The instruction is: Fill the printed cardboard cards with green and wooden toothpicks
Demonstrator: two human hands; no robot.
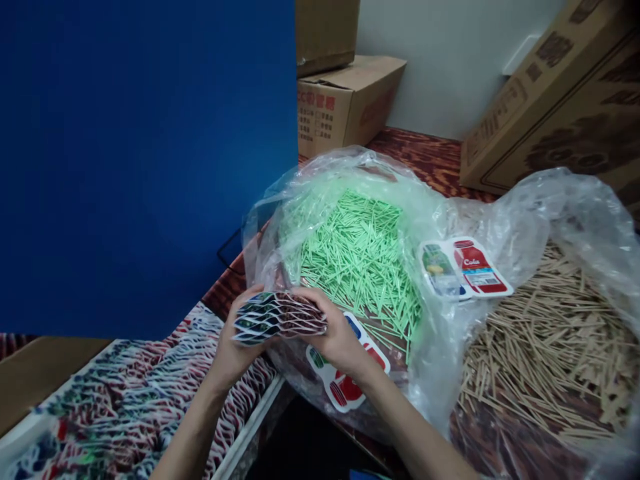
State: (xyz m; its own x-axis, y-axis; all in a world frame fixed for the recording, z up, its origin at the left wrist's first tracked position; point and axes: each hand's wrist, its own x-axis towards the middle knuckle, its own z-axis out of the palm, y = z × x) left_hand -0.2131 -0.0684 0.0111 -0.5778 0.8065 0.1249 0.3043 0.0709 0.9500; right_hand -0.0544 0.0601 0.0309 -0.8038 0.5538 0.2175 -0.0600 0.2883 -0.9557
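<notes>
Between my two hands is a stack of printed, bottle-shaped packets with wavy white edges, dark green on one side and brownish red on the other. My left hand grips its left end, and my right hand closes round the right end. Under my right wrist, partly hidden, lies a similar flat packet. Just beyond the stack, thin green sticks lie heaped in a clear plastic bag. Another packet, marked "Cola", rests on plastic to the right.
Rows of similar packets fill a white-edged container at lower left. Thin brown sticks lie in plastic at right. A large blue panel blocks the upper left. Cardboard boxes stand behind, and a bigger carton leans at upper right.
</notes>
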